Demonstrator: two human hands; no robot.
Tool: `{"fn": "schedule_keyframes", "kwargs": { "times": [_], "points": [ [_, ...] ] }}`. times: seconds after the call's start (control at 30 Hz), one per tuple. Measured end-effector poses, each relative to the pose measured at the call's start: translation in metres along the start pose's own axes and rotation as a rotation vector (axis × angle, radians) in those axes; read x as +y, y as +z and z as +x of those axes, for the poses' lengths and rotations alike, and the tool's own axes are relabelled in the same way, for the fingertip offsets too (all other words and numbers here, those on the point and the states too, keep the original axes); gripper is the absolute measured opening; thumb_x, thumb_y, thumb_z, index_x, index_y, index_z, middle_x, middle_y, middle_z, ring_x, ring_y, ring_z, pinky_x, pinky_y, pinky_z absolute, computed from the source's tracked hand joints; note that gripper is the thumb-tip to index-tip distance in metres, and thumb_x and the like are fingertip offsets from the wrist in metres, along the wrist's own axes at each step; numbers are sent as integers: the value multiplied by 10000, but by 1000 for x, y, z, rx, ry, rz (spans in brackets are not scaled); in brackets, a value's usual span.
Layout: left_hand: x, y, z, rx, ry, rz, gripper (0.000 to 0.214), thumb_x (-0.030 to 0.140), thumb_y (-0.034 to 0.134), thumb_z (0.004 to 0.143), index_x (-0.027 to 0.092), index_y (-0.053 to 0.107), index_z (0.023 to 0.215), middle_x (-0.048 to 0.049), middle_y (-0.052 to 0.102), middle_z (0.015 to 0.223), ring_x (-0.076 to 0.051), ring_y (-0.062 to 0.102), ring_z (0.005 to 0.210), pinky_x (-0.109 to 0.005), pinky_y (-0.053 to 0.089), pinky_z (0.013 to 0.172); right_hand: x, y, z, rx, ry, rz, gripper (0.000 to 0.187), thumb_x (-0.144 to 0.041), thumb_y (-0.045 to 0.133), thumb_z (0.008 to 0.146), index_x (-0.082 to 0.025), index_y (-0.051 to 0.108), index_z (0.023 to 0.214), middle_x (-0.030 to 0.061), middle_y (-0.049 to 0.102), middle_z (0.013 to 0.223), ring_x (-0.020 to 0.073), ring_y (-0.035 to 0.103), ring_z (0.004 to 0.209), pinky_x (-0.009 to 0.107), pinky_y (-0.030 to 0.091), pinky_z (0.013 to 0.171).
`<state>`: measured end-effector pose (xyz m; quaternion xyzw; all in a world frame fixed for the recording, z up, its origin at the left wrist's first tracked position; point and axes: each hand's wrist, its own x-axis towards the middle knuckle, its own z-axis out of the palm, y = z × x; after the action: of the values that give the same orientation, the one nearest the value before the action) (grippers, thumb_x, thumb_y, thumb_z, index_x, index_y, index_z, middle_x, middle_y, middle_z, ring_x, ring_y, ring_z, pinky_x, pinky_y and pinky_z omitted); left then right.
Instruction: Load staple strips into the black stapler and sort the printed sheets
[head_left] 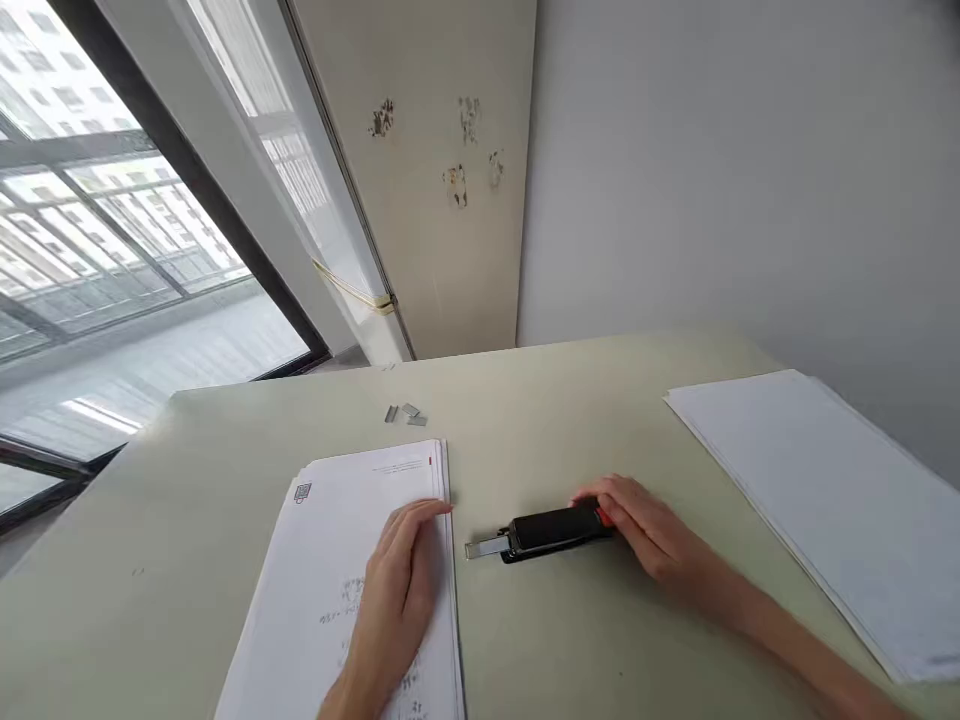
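My right hand is closed around the rear end of a black stapler, which lies on the table. A bit of red shows under the fingers. From the stapler's left end a metal strip sticks out toward the papers. My left hand rests on a stack of white paper, fingers stretched toward its right edge and thumb beside them, holding nothing. Handwriting and a small printed mark show on the top sheet. The stapler and the left hand are a short gap apart.
Several staple strips lie on the pale table beyond the paper stack. Another pile of white sheets is at the right. A grey wall rises behind the table, and a window is at the left.
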<state>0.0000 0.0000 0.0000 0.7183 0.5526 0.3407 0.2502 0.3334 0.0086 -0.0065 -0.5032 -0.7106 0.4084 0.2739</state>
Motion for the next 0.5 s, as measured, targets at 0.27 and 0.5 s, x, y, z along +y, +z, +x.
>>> {"fn": "schedule_keyframes", "kwargs": {
  "times": [0.27,0.5],
  "points": [
    [18,0,3,-59,66,46,228,293,461,1095,289,670,1187,-46,721,1223,-228,651,1195,-381,569,956,5,-4,2,-2,0,25,457,-496,244,1148,-289,649,1199,72,693,1129,249,616,1022,408,473,951],
    [16,5,3,-150,230,122,189,281,610,1050,274,656,1233,-47,731,1229,-241,624,1255,-416,527,1056,9,-5,3,-47,-140,-103,365,-542,661,1008,-296,613,1273,67,701,1204,270,619,1093,413,490,967]
  ]
}}
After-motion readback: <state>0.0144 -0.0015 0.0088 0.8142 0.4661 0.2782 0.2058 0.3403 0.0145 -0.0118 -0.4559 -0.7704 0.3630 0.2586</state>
